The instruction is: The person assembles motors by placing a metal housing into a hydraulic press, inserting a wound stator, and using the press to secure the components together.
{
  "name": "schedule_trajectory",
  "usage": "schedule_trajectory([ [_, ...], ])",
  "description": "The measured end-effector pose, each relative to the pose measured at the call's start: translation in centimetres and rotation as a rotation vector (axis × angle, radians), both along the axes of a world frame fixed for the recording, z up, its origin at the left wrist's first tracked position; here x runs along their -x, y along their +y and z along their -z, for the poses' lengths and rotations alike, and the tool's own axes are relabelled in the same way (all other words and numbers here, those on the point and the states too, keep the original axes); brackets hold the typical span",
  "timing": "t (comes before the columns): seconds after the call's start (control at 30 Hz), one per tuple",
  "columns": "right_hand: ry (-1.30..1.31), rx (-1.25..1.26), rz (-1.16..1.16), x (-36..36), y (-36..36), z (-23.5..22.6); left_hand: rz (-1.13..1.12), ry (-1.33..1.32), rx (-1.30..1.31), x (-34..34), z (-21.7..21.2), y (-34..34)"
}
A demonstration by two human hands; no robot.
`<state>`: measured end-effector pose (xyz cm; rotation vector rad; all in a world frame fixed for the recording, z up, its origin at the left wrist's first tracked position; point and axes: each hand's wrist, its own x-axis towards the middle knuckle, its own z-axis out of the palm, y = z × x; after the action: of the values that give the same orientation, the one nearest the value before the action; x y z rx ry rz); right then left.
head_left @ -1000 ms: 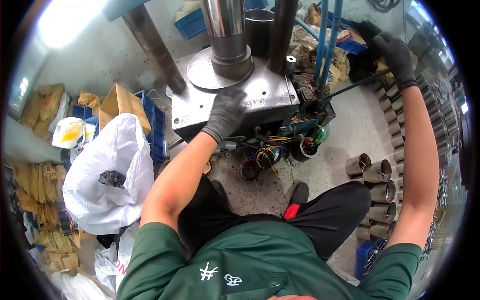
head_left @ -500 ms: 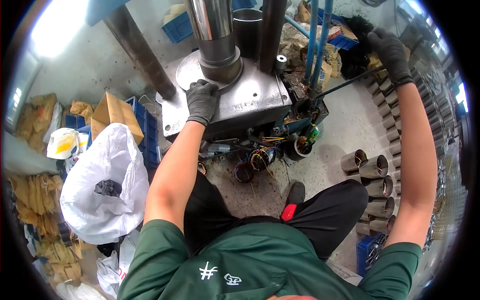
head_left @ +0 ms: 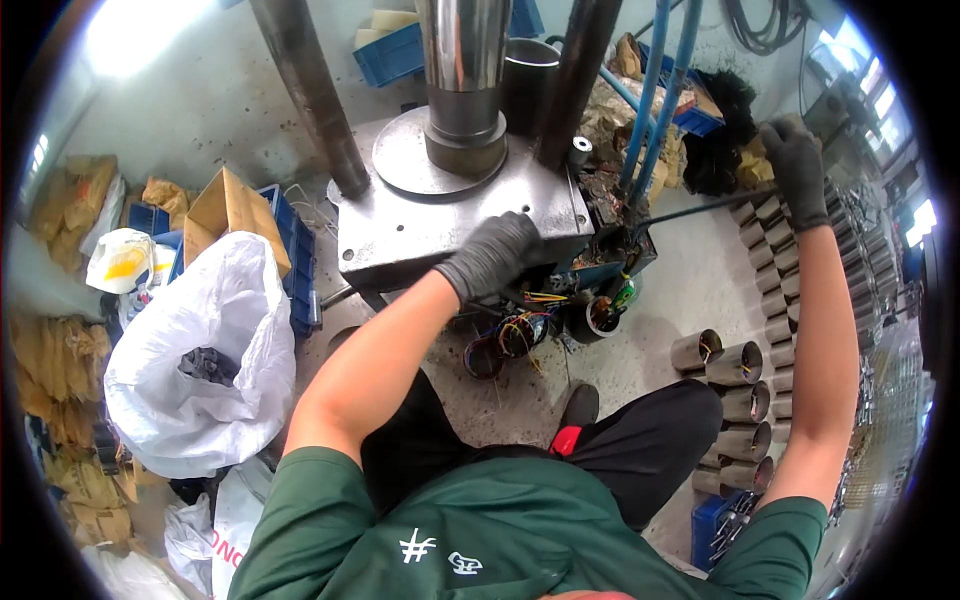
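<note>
**Press bed bare, one hand on the lever, one reaching to the wound parts below**

The left hand (head_left: pixel 492 255), in a dark knit glove, lies at the front edge of the grey steel press plate (head_left: pixel 400 235), with curled fingers that point down toward the round motor parts with coloured wires (head_left: pixel 520 335) on the floor, at about 5 o'clock from the plate. I cannot tell whether the fingers are already closed on something; they seem loosely bent and empty.

The right hand (head_left: pixel 795 170), also gloved, is clamped around the end of the long thin dark lever (head_left: pixel 700 210), which runs from the machine toward 2 o'clock.

The shiny steel ram (head_left: pixel 462 85) stands on its round disc, and no workpiece shows on the plate in front of it. So, in my judgement, the press waits for a part: the loading and the pressing are not yet done.

At 4 o'clock, many grey metal cylinders (head_left: pixel 745 385) stand in rows on the concrete floor. At 9 o'clock there is a white plastic sack (head_left: pixel 195 350) holding dark pieces, beside a brown cardboard box (head_left: pixel 235 210).
</note>
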<state>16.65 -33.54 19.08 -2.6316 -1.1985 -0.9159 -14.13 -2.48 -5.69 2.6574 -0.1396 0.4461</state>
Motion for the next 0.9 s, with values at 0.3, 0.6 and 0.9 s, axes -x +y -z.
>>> schedule_trajectory([
  [0.3, 0.288, -0.068, -0.146, 12.8, -9.2, 6.7, 0.103, -0.019, 0.044, 1.2, -0.8, -1.3],
  [0.6, 0.056, 0.163, -0.594, 19.7, 11.9, 0.4, -0.208, -0.070, 0.324, 0.1, -2.7, -0.7],
  [0.9, -0.271, 0.367, -0.622, 13.4, 40.1, -4.6, -0.251, -0.430, 1.027, -6.3, 1.4, 1.4],
])
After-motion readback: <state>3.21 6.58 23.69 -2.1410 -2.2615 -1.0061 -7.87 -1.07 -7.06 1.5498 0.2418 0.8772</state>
